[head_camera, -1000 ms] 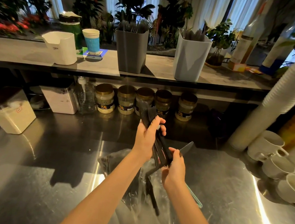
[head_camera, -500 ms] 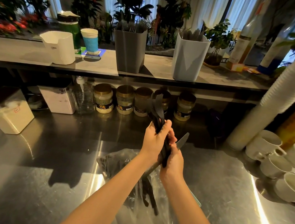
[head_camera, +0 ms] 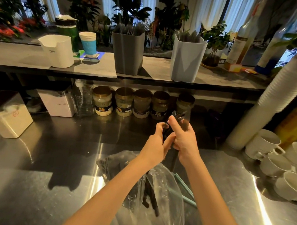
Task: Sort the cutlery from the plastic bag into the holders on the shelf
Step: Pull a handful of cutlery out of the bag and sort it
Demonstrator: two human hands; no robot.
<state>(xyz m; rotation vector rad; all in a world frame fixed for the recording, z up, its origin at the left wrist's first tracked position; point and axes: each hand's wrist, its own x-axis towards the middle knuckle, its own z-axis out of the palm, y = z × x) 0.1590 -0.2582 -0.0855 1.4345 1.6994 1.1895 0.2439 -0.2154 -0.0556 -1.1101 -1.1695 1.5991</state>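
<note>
cutlery [head_camera: 167, 133]: black
plastic bag [head_camera: 168, 217]: clear, with pale glints
left holder [head_camera: 127, 53]: dark grey, plain
right holder [head_camera: 187, 59]: pale blue-grey, plain
shelf [head_camera: 159, 67]: mottled grey
table [head_camera: 41, 183]: silver steel, streaked with bright glare
jars [head_camera: 104, 100]: gold lids, black labels
paper cup [head_camera: 88, 43]: white rim, blue band
mugs [head_camera: 292, 186]: white
jug [head_camera: 58, 50]: white

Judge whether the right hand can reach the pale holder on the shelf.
Probably yes: nothing stands between the right hand and the pale holder, whose top is open, though it and the left hand both grip the cutlery.
</note>
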